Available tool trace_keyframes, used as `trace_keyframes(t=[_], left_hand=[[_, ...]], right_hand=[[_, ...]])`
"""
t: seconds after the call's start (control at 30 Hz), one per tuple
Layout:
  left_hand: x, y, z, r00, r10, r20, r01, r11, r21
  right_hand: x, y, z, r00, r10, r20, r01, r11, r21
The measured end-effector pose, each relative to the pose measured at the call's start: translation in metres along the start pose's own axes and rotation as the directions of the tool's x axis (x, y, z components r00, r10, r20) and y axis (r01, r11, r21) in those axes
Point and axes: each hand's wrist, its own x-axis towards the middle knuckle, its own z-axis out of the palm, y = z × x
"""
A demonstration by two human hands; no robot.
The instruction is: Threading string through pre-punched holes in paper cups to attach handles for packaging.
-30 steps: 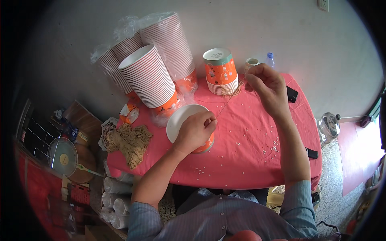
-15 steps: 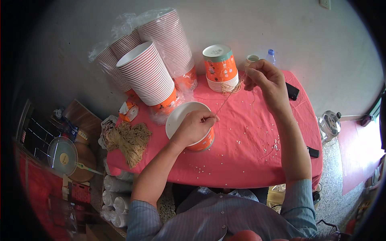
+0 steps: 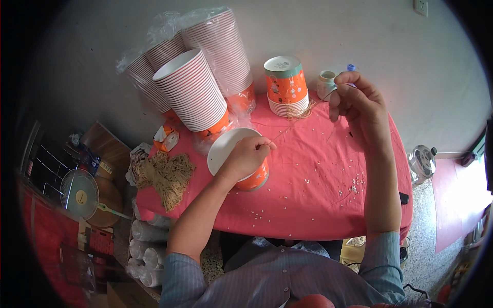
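Observation:
My left hand (image 3: 250,155) rests over an orange-and-white paper bucket (image 3: 218,145) standing upright near the middle of the table. Its fingers are closed in a pinch on a thin string (image 3: 280,134). From there the string runs slantwise up to my right hand (image 3: 362,110), raised above the table's right side. Thumb and forefinger of that hand pinch the string, while the other fingers are loosely curled. A loose strand hangs below the right hand. Tan string lies bunched beside an upside-down stack of orange buckets (image 3: 286,90) behind. A bundle of tan strings (image 3: 169,179) lies left of the open bucket.
Tall stacks of paper buckets (image 3: 190,95), some in clear plastic, stand at the back left. A small jar (image 3: 326,84) and a blue-capped bottle (image 3: 351,67) are by the wall. Tiny white beads (image 3: 354,187) lie scattered on the red tablecloth (image 3: 308,200). A fan (image 3: 79,196) stands left.
My right hand has moved to the right, away from the left, lengthening the stretch of string between them. My left hand stays at the bucket. The view has shifted slightly.

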Motion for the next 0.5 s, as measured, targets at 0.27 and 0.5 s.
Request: trace_keyframes(t=[0.27, 0.5], left_hand=[[-0.032, 0.071, 0.019, 0.778, 0.516, -0.359, -0.446, 0.855, 0.264], [-0.016, 0.102, 0.07, 0.849, 0.444, -0.287, -0.506, 0.84, -0.198]], right_hand=[[-0.012, -0.012, 0.009, 0.995, -0.035, 0.097, 0.024, 0.993, 0.116], [-0.016, 0.001, 0.028, 0.991, 0.036, 0.129, -0.062, 0.976, 0.208]])
